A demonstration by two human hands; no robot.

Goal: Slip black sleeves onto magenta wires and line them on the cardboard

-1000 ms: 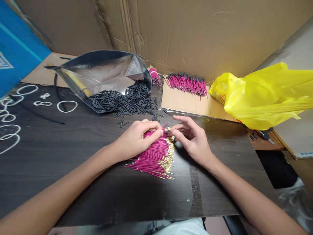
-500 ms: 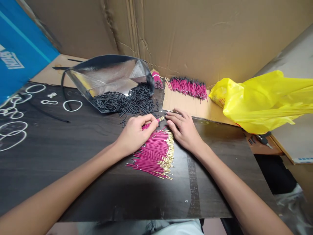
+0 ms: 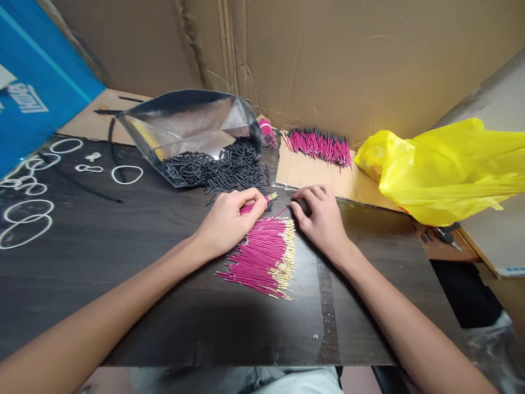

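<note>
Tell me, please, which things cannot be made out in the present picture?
All in the head view:
- Held red wires: partly covered by the left fingers, so their number is unclear.
- Slanting red wire: its tip is too small to tell if the right fingers touch it.
- Yellow bag: cut off by the right edge.
- Blue panel: cut off by the left edge.

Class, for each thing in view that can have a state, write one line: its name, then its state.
Left hand, closed on several magenta wires
Right hand, fingers curled, grip unclear
Wire pile, loose, gold ends rightward
Foil bag, open
Black tubes, loose, spilling from the bag
Far wire bundle, banded
Black-ended wires, gathered on cardboard
Yellow bag, crumpled
White bands, loose
</note>
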